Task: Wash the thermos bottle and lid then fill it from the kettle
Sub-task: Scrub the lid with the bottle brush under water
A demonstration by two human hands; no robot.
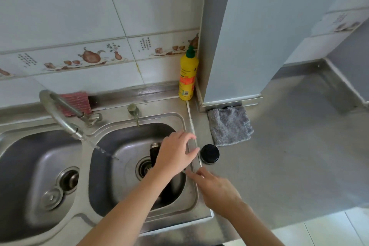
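The dark cylindrical thermos bottle (154,153) stands upright in the steel sink basin (111,181), mouth upward, behind the loosely spread left hand (175,154); the right hand (215,191) hovers relaxed, both holding nothing.

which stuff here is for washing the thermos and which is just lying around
For the job: thermos in the right sink basin, black lid on the counter, running tap.
Lying about: yellow bottle, grey cloth, red cloth, plug.

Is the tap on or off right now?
On. A stream of water leaves the faucet spout and falls into the right sink basin, landing left of the thermos bottle.
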